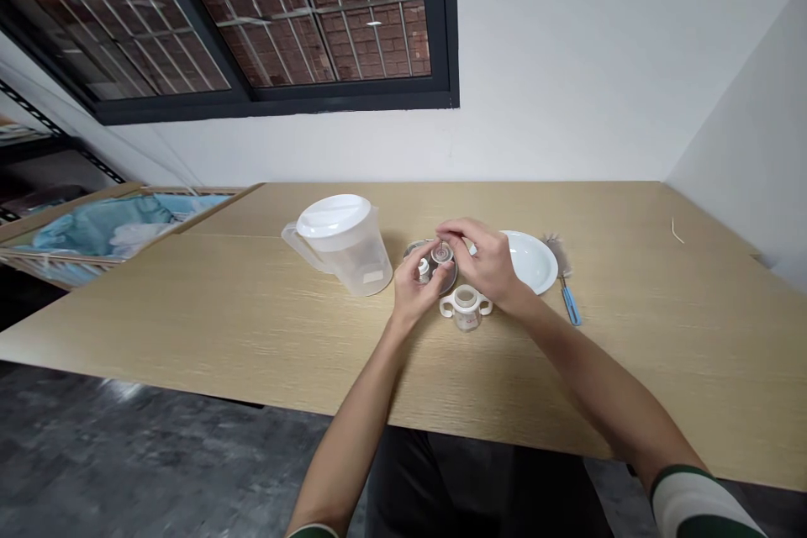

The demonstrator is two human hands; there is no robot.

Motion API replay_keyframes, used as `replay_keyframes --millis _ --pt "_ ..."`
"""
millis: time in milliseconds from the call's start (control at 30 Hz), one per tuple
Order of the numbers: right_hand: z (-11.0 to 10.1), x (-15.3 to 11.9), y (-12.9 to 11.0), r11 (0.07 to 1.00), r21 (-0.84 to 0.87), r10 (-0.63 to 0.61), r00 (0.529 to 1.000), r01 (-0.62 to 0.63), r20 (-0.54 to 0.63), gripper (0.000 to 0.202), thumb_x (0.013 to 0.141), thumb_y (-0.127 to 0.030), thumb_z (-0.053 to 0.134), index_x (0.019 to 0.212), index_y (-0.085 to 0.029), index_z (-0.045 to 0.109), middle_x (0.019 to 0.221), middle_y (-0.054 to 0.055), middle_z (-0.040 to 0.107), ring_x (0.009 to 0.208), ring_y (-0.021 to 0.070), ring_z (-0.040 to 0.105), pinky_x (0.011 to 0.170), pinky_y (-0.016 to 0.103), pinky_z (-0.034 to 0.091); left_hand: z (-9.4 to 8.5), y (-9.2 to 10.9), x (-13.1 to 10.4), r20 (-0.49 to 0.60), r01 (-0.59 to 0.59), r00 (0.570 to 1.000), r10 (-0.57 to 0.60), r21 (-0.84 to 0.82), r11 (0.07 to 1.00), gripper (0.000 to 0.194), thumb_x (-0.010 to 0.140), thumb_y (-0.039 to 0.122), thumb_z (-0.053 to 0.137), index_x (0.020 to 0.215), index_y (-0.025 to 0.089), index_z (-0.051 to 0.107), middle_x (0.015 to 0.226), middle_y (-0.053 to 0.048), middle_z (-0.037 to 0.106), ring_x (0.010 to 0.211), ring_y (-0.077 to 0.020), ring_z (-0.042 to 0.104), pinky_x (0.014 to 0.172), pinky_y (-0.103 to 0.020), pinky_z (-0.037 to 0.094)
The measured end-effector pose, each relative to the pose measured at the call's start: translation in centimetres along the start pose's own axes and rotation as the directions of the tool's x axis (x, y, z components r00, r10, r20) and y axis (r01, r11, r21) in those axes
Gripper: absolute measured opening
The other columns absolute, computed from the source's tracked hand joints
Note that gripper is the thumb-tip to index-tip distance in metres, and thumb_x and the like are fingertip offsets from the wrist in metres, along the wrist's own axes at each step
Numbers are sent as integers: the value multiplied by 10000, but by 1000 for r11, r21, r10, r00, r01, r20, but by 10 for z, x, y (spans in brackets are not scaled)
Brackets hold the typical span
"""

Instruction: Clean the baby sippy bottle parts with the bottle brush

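The bench (239, 336) was a broad, pale wood-grain surface. On it stood a translucent pitcher (353, 256) with a white lid, its handle toward the left. Right of that sat a round dark dish (450, 281), partly hidden, with a small two-handled cup (467, 319) upright just in front. A white plate (535, 262) lay farther right, beside a blue-handled brush (570, 300); well apart lay a thin pale strip (675, 231).

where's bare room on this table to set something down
Bare table: left of the pitcher, toward the basket; right of the brush, barring a thin bent strip. Crowded: the middle, with left hand and right hand among the pitcher, two-handled cup and plate.
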State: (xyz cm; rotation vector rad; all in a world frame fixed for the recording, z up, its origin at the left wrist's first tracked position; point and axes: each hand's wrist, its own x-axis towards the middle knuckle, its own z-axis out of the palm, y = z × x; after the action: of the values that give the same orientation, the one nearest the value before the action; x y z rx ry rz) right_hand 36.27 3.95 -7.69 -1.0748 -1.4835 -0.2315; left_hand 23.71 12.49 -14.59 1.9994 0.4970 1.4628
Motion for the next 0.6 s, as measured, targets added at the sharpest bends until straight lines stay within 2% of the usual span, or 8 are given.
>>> replay_keyframes --millis 100,300,467,600 --pt "7 -5 11 1000 -27 -11 997 13 77 203 962 -164 521 961 -228 714 955 36 758 895 165 702 822 322 568 0 1 2 -43 19 999 -20 -28 999 441 858 483 716 1190 194 702 1138 -109 736 1070 -250 685 965 -409 544" --pt "9 -7 19 996 -74 -43 996 49 81 205 967 -155 517 977 -211 715 965 48 763 901 168 702 837 326 563 2 -4 1 -15 8 1000 -9 -20 1000 415 858 445 712 1180 184 694 1132 -110 734 1055 -242 690 959 -399 548" --pt "5 -5 11 995 -71 -63 998 65 21 216 979 -174 500 963 -226 709 930 39 759 871 161 702 804 320 570 0 -8 1 7 -37 999 37 45 998 390 845 375 713 1188 191 688 1131 -102 736 1042 -242 690 966 -406 538" --pt "-1 0 -1 991 -79 -114 993 110 -41 224 983 -152 492 962 -226 702 893 37 752 833 154 693 765 315 571 -1 -7 0 32 -55 998 55 20 998 386 841 348 718 1195 197 689 1150 -100 731 1052 -240 688 968 -401 539"
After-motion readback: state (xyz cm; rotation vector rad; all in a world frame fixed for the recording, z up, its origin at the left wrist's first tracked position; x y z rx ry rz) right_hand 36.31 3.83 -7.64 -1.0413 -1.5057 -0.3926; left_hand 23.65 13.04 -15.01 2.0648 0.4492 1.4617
